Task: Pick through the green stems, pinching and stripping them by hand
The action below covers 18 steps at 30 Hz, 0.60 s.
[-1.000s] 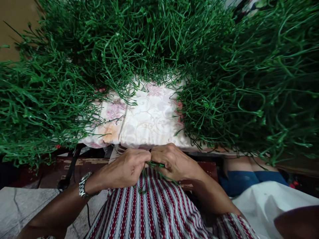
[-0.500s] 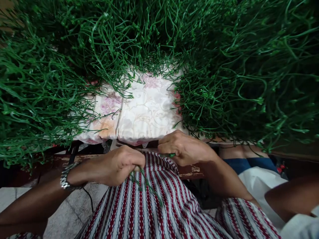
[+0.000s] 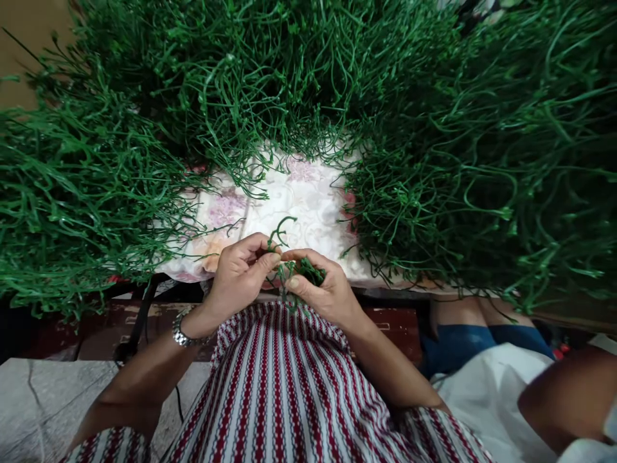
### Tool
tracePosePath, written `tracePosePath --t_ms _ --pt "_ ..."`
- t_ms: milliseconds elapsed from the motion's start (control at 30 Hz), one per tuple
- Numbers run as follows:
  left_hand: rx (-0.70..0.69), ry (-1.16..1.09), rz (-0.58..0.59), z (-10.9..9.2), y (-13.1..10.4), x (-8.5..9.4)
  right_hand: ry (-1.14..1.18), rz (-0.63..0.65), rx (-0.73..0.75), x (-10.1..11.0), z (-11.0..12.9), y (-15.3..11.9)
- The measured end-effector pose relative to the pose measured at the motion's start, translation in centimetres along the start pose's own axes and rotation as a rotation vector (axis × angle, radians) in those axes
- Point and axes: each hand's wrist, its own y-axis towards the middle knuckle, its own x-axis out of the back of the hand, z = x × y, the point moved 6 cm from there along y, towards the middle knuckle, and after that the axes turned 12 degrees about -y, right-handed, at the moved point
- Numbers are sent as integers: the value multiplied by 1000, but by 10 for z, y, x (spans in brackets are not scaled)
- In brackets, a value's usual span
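Note:
My left hand [image 3: 245, 273], with a metal-band watch on its wrist, pinches a thin green plastic-looking stem [image 3: 278, 233] between thumb and forefinger. The stem's curved end sticks up over the table edge. Close beside it, my right hand [image 3: 326, 286] is curled around a small cluster of green stem pieces [image 3: 311, 271]. The fingertips of both hands nearly meet above my striped lap. Some green bits hang between them, and I cannot tell which hand holds these. Large heaps of similar stems [image 3: 434, 186] lie around the hands on the floral tablecloth [image 3: 308, 199].
Another heap of green stems [image 3: 87, 193] hangs over the table's left edge, and more is piled at the back. On the right sits a person in blue shorts [image 3: 465, 344] and a white top. A brown wooden bench [image 3: 106, 334] and a dark table leg [image 3: 144, 315] show below.
Both hands have risen from the lap to the table edge and come together. The left now holds a stem upright; the right has turned, showing the cluster in its palm.

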Motion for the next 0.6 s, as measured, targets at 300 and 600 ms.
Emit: tracePosePath --t_ms 300,600 --pt "-80 -6 -63 0 -7 -5 136 2 -54 -16 -11 -2" --pt "11 -488 -232 16 -2 -14 -150 -86 189 -9 8 -9"
